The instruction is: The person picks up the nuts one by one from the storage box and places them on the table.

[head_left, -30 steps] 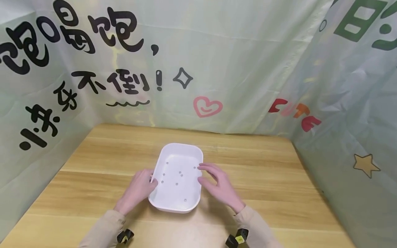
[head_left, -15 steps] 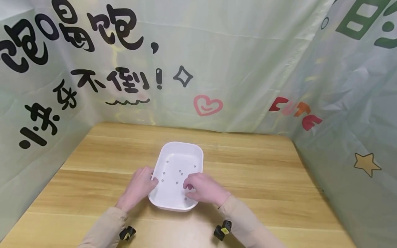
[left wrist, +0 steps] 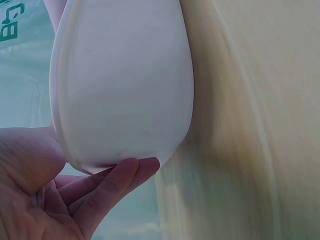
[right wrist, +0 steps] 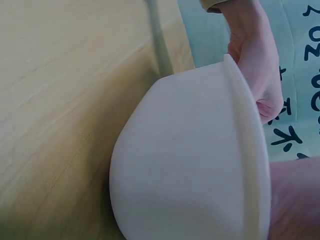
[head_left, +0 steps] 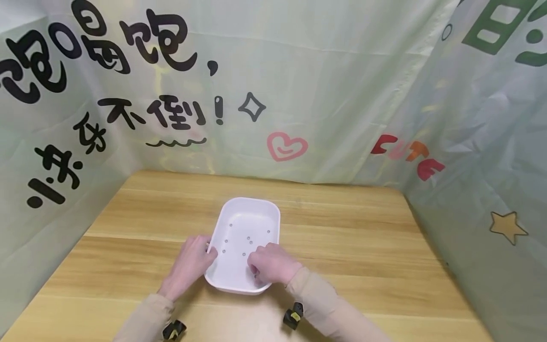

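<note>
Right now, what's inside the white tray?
Seven tiny round things show in the tray, too small to name. The right hand covers part of it, hiding whatever lies beneath.

Small pieces (head_left: 248,238) lie in the tray (head_left: 234,271), left hand (head_left: 190,262) at its left rim, right hand (head_left: 273,264) over its near-right corner, curtain (head_left: 333,95) behind it.

Left hand (head_left: 191,262) pinching, thumb (head_left: 212,252) opposed to near-straight fingers (left wrist: 112,187). Right hand (head_left: 274,263) back-up, fingers curled under, fingertips hidden. Both forearms (head_left: 143,319) angled inward, beige sleeves (head_left: 318,297) down to the wrists.
</note>
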A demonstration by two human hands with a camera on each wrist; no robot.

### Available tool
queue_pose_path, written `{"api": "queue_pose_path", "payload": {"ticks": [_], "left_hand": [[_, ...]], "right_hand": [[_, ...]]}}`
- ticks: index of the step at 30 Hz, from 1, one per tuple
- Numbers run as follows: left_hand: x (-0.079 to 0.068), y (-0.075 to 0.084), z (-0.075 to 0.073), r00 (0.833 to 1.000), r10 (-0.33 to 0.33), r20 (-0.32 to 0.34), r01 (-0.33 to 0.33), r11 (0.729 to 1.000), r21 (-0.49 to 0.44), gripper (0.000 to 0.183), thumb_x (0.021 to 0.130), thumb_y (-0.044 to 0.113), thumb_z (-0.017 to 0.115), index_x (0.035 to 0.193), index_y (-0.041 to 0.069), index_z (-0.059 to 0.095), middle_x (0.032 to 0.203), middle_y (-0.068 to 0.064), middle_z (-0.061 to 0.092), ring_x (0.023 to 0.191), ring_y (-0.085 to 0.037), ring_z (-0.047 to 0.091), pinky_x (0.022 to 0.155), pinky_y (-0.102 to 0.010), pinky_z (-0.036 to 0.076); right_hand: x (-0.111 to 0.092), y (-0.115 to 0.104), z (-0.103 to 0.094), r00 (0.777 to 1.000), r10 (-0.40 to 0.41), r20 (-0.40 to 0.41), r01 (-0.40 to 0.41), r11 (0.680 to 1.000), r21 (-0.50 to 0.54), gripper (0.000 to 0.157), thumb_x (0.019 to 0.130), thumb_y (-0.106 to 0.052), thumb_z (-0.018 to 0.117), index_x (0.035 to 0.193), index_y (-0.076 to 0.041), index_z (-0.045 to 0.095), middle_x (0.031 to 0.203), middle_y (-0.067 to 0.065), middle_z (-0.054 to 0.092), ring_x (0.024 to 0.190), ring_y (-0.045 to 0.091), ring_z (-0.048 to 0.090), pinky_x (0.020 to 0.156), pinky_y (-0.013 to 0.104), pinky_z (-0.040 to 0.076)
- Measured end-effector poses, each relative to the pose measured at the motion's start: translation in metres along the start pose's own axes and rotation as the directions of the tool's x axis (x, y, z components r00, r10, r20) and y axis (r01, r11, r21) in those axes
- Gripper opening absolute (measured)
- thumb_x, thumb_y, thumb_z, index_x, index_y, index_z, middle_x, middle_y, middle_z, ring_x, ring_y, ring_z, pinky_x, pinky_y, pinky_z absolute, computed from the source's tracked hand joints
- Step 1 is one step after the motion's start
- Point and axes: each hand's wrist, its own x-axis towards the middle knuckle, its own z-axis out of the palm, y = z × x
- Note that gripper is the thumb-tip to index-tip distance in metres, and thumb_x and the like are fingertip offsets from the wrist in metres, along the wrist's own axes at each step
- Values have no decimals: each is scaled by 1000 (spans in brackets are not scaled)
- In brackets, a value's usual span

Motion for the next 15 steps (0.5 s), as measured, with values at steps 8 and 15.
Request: {"api": "queue_pose_path", "payload": {"ticks": [8,15], "left_hand": [[0,-2,-1,1000,9,-13,-9,1000,21,31,85,0,58,112,-8,71,91,-21,76,62,-14,65,52,-23,51],[-1,-2,0,1000,18,-14,-18,999,35,31,85,0,59,112,-8,71,93,-22,76,63,-15,66,52,-23,51]], "right_hand": [[6,-3,4,999,-27,-25,25,997,-74,23,72,-12,78,68,-23,58,69,-10,55,66,8,47,76,25,42],[10,-5,7,999,-26,-30,23,995,-94,25,71,-3,73,66,-23,58,66,-10,54,64,7,46,73,24,41]]}}
